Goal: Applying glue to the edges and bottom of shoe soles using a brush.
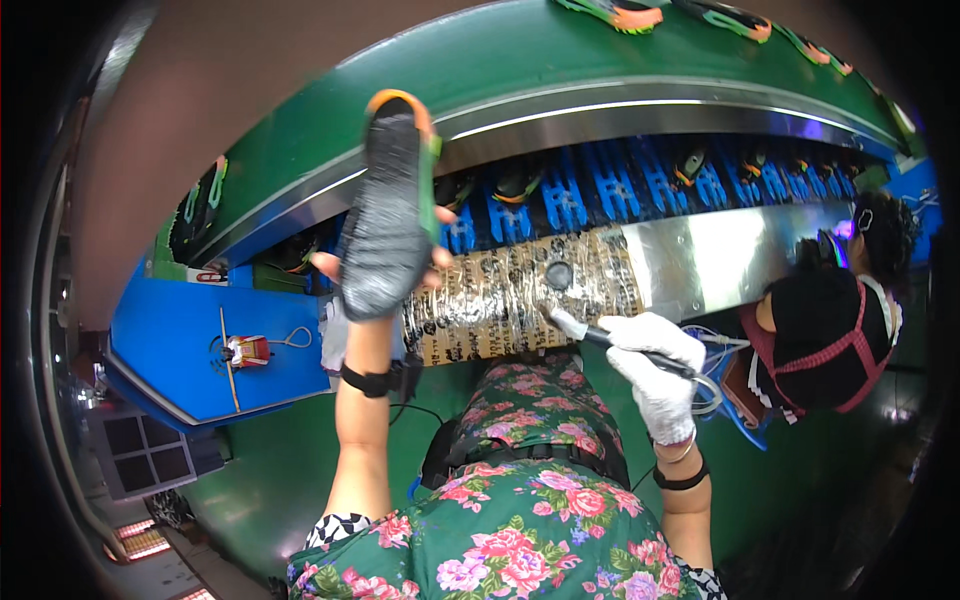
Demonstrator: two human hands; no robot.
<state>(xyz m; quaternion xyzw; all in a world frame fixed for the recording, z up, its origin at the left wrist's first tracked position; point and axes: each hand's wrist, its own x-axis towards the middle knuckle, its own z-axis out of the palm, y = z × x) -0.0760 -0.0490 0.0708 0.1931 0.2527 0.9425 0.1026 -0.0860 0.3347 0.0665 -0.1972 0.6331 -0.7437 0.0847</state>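
In my bare left hand [441, 257] is a shoe sole [388, 215], raised over the left end of the work surface and slightly blurred. Its broad face is dark and glossy, with an orange and green rim at the far end. My fingers wrap its edges from beneath. My right hand [655, 365], in a white glove, grips a brush [600, 335] with a pale ferrule and dark handle; a cable or tube trails from the hand. The brush tip points left, over the taped work surface [480, 330] and apart from the sole. A small black disc [559, 275] lies near the tip.
Beyond the bench runs a green conveyor belt [480, 60] carrying several soles. Below its metal edge stand blue racks [615, 185], some with shoe parts. At left is a blue table [170, 340] with a small red-and-white item [247, 350]. A co-worker [825, 330] sits close on the right.
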